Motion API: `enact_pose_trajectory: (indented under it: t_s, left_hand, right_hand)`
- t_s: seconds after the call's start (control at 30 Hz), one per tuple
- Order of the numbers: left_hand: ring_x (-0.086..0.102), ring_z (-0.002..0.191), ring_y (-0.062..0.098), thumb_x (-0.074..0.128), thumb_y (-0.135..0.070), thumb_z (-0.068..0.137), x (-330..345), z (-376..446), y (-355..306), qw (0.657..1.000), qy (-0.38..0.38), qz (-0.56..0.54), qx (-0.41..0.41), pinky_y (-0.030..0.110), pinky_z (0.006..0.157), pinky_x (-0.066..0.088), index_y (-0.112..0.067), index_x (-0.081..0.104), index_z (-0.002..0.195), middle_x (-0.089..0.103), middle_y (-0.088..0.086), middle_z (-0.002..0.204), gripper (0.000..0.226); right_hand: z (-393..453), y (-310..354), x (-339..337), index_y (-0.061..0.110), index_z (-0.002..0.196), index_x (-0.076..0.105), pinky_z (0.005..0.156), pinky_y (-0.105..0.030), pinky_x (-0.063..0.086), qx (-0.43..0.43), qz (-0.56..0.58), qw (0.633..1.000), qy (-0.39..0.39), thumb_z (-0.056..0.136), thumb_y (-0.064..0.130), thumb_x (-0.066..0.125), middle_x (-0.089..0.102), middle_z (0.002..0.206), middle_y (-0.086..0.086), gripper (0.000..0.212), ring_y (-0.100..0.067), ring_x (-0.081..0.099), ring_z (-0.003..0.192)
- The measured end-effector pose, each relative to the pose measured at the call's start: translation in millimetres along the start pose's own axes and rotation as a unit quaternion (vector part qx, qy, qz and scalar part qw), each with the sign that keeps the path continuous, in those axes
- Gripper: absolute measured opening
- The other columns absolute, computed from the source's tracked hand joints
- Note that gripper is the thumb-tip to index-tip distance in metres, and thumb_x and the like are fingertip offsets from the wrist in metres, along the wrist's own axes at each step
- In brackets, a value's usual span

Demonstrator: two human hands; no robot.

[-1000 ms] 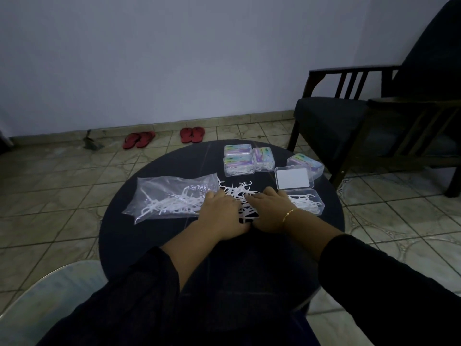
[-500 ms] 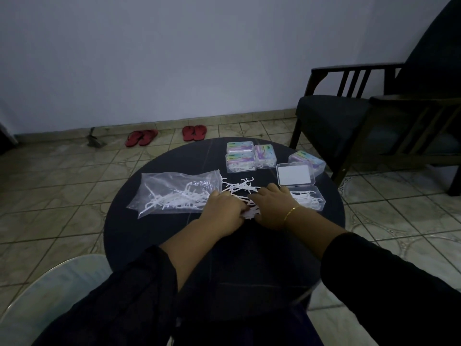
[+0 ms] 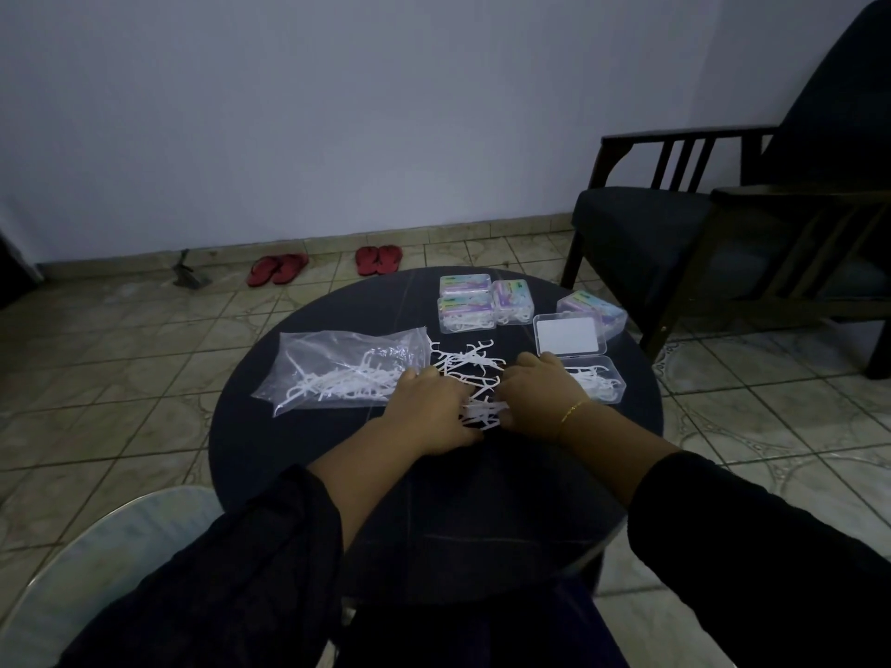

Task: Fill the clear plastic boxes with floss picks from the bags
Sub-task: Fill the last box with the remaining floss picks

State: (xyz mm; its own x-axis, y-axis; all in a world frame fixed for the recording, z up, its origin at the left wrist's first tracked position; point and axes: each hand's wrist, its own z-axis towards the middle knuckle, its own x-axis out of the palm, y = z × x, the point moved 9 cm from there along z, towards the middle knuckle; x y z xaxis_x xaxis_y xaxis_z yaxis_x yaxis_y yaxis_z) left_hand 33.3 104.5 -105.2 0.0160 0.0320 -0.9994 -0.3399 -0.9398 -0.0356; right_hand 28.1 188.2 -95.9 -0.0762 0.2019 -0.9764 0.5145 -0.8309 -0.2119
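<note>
Presently, notes from the round dark tabletop.
Loose picks: floss picks are lying in a white tangle at the tabletop's middle, thin, hooked and plastic.
Left hand: left hand is lying knuckles-up on the heap's left side, fingers curling down into the picks; whether it is pinching any, I cannot tell.
Right hand: right hand is mirroring it on the right side, fingers curling inward, grip hidden likewise.
Why so placed: both hands are probably raking the heap together for an easier scoop.
Bag: crinkly clear bag is lying flat toward the left edge, mouth facing the heap, picks inside.
Open box: clear plastic box is sitting just beside the right hand near the right edge, part filled, white-labelled lid hinged back.
Finished boxes: closed boxes are clustering at the far edge, out of the way.
</note>
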Motion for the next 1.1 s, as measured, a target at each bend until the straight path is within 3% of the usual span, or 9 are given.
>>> enact_pose_trajectory:
  t_s: [0.27, 0.4, 0.6, 0.77, 0.87, 0.97, 1.1]
  left_hand:
    - [0.046, 0.108, 0.022, 0.058, -0.056, 0.079, 0.0, 5.9, -0.2, 1.000, 0.005, 0.010, 0.003, 0.040, 0.094, 0.030, -0.030, 0.062, 0.106, 0.062, -0.004, 0.104, 0.037]
    - [0.043, 0.114, 0.023, 0.055, -0.055, 0.084, 2.3, 12.6, -5.2, 1.000, 0.020, 0.016, 0.004, 0.042, 0.099, 0.028, -0.029, 0.060, 0.119, 0.061, -0.002, 0.113, 0.044]
    - [0.044, 0.111, 0.023, 0.052, -0.054, 0.085, 4.1, 20.8, -17.0, 0.999, 0.035, 0.025, 0.022, 0.043, 0.098, 0.031, -0.023, 0.060, 0.105, 0.061, -0.002, 0.108, 0.037]
    - [0.042, 0.117, 0.023, 0.054, -0.054, 0.084, 8.6, 27.6, -17.9, 0.997, 0.062, 0.035, 0.016, 0.042, 0.100, 0.028, -0.023, 0.059, 0.121, 0.060, -0.002, 0.116, 0.048]
    - [0.044, 0.112, 0.022, 0.053, -0.047, 0.089, 4.8, 29.7, -22.4, 0.996, 0.056, 0.066, 0.029, 0.040, 0.097, 0.029, -0.021, 0.062, 0.103, 0.059, -0.004, 0.098, 0.031]
    - [0.046, 0.106, 0.022, 0.051, -0.040, 0.092, 2.6, 31.1, -25.2, 0.994, 0.058, 0.091, 0.033, 0.040, 0.095, 0.030, -0.026, 0.054, 0.079, 0.049, -0.005, 0.083, 0.019]
    - [0.048, 0.106, 0.022, 0.050, -0.033, 0.093, 1.2, 34.0, -27.7, 0.990, 0.042, 0.131, 0.025, 0.038, 0.096, 0.030, -0.020, 0.063, 0.087, 0.063, -0.003, 0.096, 0.019]
  right_hand:
    - [-11.6, -22.9, -19.0, 0.025, 0.111, 0.064, 0.095, -0.035, 0.032, -0.006, -0.015, 1.000, -0.013, 0.095, 0.040, 0.045, 0.060, 0.113, 0.003, 0.030, -0.018, 0.044, 0.112]
    - [-18.1, -42.5, -24.9, 0.029, 0.112, 0.063, 0.095, -0.037, 0.031, 0.017, -0.006, 1.000, -0.003, 0.096, 0.042, 0.042, 0.059, 0.113, 0.003, 0.031, -0.018, 0.043, 0.113]
    - [-28.5, -79.8, -26.3, 0.030, 0.118, 0.064, 0.097, -0.040, 0.032, 0.069, -0.030, 0.997, -0.028, 0.095, 0.041, 0.040, 0.062, 0.118, 0.004, 0.034, -0.021, 0.044, 0.117]
    - [-33.9, -107.8, -14.8, 0.033, 0.119, 0.063, 0.097, -0.040, 0.034, 0.117, -0.034, 0.992, -0.021, 0.096, 0.039, 0.041, 0.061, 0.119, 0.003, 0.033, -0.022, 0.044, 0.118]
    - [-34.1, -115.3, -4.9, 0.034, 0.118, 0.063, 0.095, -0.040, 0.034, 0.135, -0.035, 0.990, -0.015, 0.097, 0.039, 0.039, 0.061, 0.117, 0.003, 0.033, -0.023, 0.044, 0.118]
    - [-31.3, -115.5, 7.1, 0.036, 0.121, 0.061, 0.097, -0.040, 0.033, 0.137, -0.023, 0.990, 0.011, 0.096, 0.043, 0.041, 0.059, 0.120, 0.003, 0.032, -0.022, 0.042, 0.119]
    - [-29.2, -113.7, 18.4, 0.037, 0.125, 0.056, 0.100, -0.042, 0.030, 0.127, -0.002, 0.991, 0.033, 0.095, 0.046, 0.044, 0.056, 0.127, 0.003, 0.034, -0.023, 0.039, 0.123]
